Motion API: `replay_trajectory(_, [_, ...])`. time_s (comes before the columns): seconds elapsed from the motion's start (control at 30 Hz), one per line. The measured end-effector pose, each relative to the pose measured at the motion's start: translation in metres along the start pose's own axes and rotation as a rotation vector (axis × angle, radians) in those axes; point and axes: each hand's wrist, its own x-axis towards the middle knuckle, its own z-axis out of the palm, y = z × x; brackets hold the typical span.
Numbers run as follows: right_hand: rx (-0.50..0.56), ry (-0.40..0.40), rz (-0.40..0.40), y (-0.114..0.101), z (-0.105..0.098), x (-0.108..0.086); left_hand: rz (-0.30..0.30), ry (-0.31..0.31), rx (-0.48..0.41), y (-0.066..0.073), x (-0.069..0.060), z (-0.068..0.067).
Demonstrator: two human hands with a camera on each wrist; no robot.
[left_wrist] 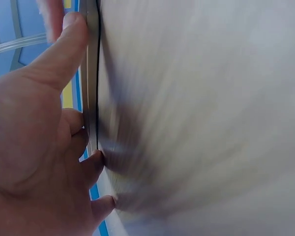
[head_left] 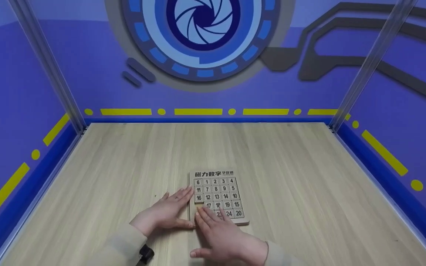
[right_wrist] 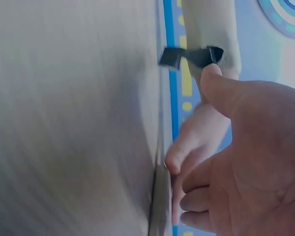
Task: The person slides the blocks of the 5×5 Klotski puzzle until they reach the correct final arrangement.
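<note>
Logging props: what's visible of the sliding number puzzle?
Sliding number puzzle: looks wooden, pale board, dark Chinese lettering along its far edge, five columns of numbered tiles. The slot below tile 16 is open. Lies flat on the table. Left hand touches its left edge; right hand covers some near tiles.

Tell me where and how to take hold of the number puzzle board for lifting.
Grip the number puzzle board by its left rim and right rim, one hand coming from each side. It lies flat on the tabletop, so its raised edges probably give the best purchase. The left hand already touches the left rim; the right rim is uncovered.
</note>
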Motion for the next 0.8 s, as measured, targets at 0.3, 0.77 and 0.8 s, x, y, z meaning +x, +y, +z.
replay_trajectory(0.3, [0.044, 0.009, 0.09, 0.012, 0.0, 0.025, 0.001, 0.0, 0.002, -0.002, 0.001, 0.002])
replay_trajectory(0.77, [-0.004, 0.009, 0.109, 0.008, 0.004, 0.026, 0.001, -0.002, -0.004, -0.004, 0.002, 0.003])
replay_trajectory(0.8, [-0.011, 0.008, 0.107, 0.007, 0.003, 0.024, 0.001, -0.002, -0.003, -0.004, 0.002, 0.003])
